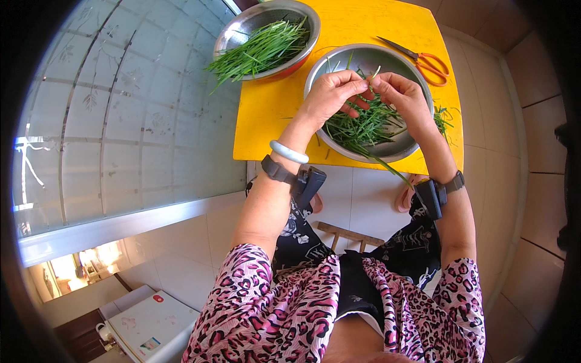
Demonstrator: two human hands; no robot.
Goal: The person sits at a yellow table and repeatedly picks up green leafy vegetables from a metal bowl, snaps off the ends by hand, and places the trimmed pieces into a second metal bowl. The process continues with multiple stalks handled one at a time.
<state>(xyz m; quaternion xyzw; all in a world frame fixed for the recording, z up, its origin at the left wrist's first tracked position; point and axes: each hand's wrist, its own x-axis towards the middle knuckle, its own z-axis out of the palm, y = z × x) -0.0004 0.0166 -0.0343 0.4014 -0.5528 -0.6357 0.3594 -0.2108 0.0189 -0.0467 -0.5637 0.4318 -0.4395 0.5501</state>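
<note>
Both hands are raised over a wide metal basin (411, 152) on the near part of the table. My left hand (342, 93) pinches a thin green stalk between thumb and forefinger, its other fingers loosely curled. Close beside it, my right hand (399, 93) grips the same stalk (376, 71), whose pale end sticks up between the fingertips. Below the hands, loose green leaves like garlic chives (363, 127) lie in the basin, and a few long blades hang over its near rim. The hands hide part of the basin's contents.
A second metal bowl (229, 38) at the far left holds a bundle of long green chives (268, 47). Orange-handled scissors (431, 68) lie right of the basin on the yellow table (268, 122). Leaf scraps (442, 119) lie by its right edge. A glass panel (136, 113) stands left.
</note>
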